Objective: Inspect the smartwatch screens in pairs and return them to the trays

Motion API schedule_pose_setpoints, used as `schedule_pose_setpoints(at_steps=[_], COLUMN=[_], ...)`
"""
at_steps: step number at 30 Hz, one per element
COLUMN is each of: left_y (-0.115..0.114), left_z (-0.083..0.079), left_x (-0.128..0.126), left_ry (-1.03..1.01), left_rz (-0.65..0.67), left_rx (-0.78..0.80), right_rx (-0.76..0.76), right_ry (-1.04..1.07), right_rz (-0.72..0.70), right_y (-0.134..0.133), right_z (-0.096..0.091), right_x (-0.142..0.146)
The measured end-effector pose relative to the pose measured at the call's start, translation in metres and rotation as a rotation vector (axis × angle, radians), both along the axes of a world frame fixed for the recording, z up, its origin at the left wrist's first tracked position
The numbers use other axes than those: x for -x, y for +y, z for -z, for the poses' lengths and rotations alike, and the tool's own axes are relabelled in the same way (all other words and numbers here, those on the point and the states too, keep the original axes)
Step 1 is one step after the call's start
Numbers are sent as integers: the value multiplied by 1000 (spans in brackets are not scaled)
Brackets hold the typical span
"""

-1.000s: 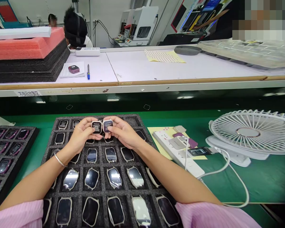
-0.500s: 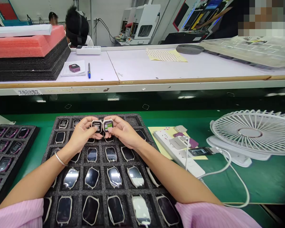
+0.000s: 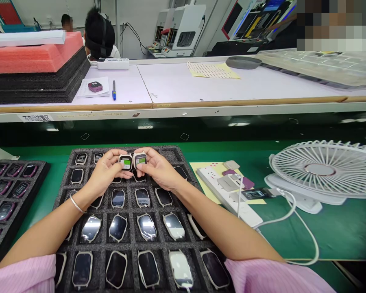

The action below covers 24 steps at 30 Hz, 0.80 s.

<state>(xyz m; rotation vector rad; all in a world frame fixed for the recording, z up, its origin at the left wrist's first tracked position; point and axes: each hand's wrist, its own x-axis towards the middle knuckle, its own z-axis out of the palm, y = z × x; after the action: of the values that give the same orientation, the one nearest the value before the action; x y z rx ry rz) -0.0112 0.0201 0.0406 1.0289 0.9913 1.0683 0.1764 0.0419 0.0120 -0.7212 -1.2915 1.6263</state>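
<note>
My left hand [image 3: 105, 173] grips a small smartwatch body [image 3: 126, 161] whose screen shows a green patch. My right hand [image 3: 158, 169] grips a second watch body [image 3: 139, 160], also lit with green, held side by side with the first. Both hands hover over the far rows of a black foam tray [image 3: 131, 238] whose pockets hold several dark-screened watch bodies. A silver bangle [image 3: 76, 205] circles my left wrist.
A second foam tray [image 3: 6, 195] of watch bodies lies at the left. At the right are a white power strip [image 3: 228, 199] with plugged chargers, a white cable and a white fan [image 3: 323, 169]. A raised white bench [image 3: 201, 87] with foam stacks, a pen and other people stands behind.
The two held watch screens changed from dark text pages to green displays, first the right one, then the left. My hands have stayed in place.
</note>
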Motion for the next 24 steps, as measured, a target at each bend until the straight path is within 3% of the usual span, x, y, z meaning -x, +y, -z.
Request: schedule_pose_setpoints(at_steps=[7, 24], left_y=[-1, -2], left_z=[-1, -1], left_x=[0, 1], left_ry=[-29, -26], left_rz=[12, 24], left_rx=[31, 5], right_rx=[113, 32], right_ry=[45, 16], right_rz=[16, 0], right_y=[0, -2], right_z=[-2, -4], right_x=[0, 0])
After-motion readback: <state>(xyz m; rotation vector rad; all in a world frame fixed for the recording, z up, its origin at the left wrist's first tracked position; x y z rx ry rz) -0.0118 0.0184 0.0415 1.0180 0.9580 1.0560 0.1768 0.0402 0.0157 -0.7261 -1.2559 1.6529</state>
